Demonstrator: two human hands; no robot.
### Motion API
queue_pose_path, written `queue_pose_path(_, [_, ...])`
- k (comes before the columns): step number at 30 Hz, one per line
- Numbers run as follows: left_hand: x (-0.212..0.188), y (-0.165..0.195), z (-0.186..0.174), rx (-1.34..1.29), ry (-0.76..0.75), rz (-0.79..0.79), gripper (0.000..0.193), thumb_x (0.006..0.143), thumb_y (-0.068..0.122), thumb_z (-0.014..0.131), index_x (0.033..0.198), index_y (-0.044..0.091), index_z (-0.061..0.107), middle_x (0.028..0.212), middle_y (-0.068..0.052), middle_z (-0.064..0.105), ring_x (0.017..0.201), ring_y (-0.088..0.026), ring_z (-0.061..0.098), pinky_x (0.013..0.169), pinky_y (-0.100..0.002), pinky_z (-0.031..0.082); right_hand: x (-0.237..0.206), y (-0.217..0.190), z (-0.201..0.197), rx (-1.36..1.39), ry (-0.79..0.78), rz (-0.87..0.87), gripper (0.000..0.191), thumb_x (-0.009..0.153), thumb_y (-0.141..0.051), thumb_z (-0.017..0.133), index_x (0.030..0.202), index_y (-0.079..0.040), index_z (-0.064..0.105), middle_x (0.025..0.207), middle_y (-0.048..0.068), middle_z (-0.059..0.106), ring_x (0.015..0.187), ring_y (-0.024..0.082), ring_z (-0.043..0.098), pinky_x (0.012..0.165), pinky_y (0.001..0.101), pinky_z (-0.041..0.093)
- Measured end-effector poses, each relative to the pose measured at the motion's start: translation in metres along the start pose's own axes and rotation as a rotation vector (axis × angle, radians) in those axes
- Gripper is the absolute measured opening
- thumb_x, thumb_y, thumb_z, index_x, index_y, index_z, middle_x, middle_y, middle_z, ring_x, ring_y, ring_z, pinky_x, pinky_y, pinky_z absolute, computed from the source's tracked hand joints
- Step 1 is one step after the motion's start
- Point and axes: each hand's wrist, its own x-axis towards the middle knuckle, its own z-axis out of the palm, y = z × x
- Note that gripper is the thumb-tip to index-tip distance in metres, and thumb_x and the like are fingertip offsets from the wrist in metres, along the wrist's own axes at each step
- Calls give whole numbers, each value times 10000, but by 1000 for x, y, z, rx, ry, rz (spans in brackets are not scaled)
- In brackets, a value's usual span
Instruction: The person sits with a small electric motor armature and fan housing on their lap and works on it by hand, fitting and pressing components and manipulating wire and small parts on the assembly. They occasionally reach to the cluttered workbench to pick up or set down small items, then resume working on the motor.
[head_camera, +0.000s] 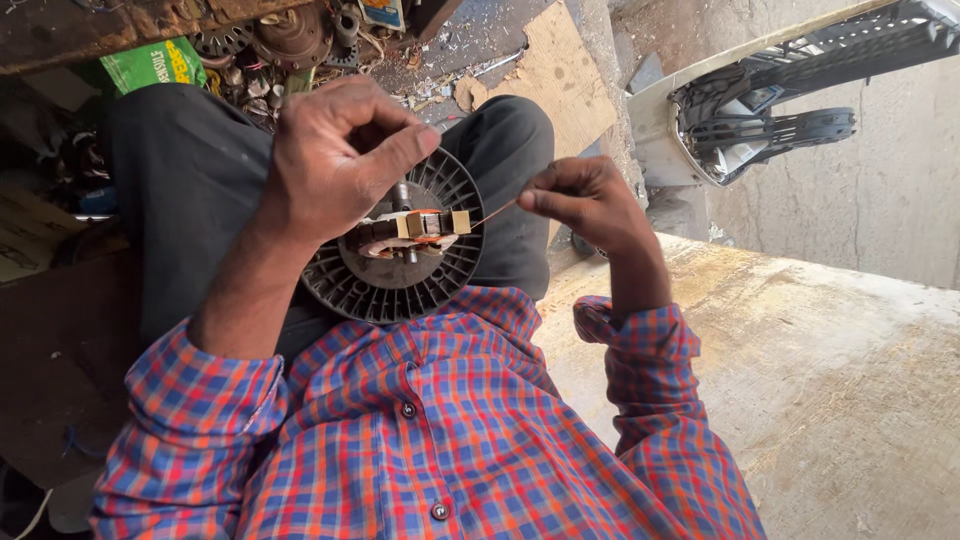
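Checked red-and-blue cloth fills the near edge of the view: the person's shirt, sleeves rolled to the forearms. Just beyond it, resting on the lap of dark trousers, sits a black ribbed fan-motor housing (400, 270) with a small wound stator (405, 232) at its centre, copper coils showing under yellowish tape. The left hand (335, 160) curls down over the stator from about ten o'clock, fingers and thumb clamped on its upper edge. At three o'clock from the stator, the right hand (585, 200) pinches the end of a thin copper wire (492, 212) that runs taut back to the coil.

Judging by that tension, the wire looks fine enough to snap or kink if the pull turns sharp or goes off line. If the left hand's hold loosens, the housing could tip off the knee. The enamel might also scrape against the core's edge.

Farther off, at twelve o'clock, scrap gears and metal parts (290, 35) lie beside a cardboard sheet (560, 80); a white plastic fan casing (790, 90) stands at two o'clock.
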Motion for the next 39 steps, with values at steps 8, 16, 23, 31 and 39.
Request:
queue_pose_path(8, [21, -2, 15, 97, -213, 58, 213, 918, 212, 843, 821, 47, 750, 774, -51, 703, 732, -132, 680, 652, -312, 557, -13, -38, -1, -152, -26, -300, 153, 902, -159, 815, 920, -13, 773, 750, 14, 640, 648, 48, 563, 567, 251, 404])
queue_pose_path(16, [25, 3, 18, 14, -303, -82, 244, 889, 250, 845, 815, 36, 755, 726, -65, 699, 655, -131, 658, 582, -306, 528, -6, -41, 4, -200, 250, -273, 115, 953, -114, 840, 949, -15, 781, 766, -3, 628, 683, 56, 536, 593, 247, 397])
queue_pose_path(23, [32, -4, 9, 317, -423, -195, 288, 741, 302, 877, 826, 36, 803, 726, -98, 746, 621, -141, 676, 595, -305, 529, 19, -27, 10, -400, 339, -402, 156, 948, -155, 837, 979, -10, 790, 776, 12, 651, 656, 52, 563, 565, 244, 413])
queue_pose_path(31, [13, -15, -4, 38, -238, -121, 248, 922, 275, 846, 916, 37, 777, 808, -64, 736, 729, -128, 708, 658, -301, 579, 0, -4, -6, -457, 76, -112, 173, 894, -156, 786, 959, 4, 782, 864, 89, 735, 757, 142, 691, 672, 285, 557])
queue_pose_path(39, [9, -14, -6, -12, -184, -125, 181, 954, 197, 830, 934, 28, 767, 846, -51, 735, 769, -105, 702, 697, -286, 587, 27, -27, 39, -374, -284, -356, 389, 900, 23, 605, 1279, -42, 664, 1174, 123, 653, 1041, 238, 704, 871, 347, 597])
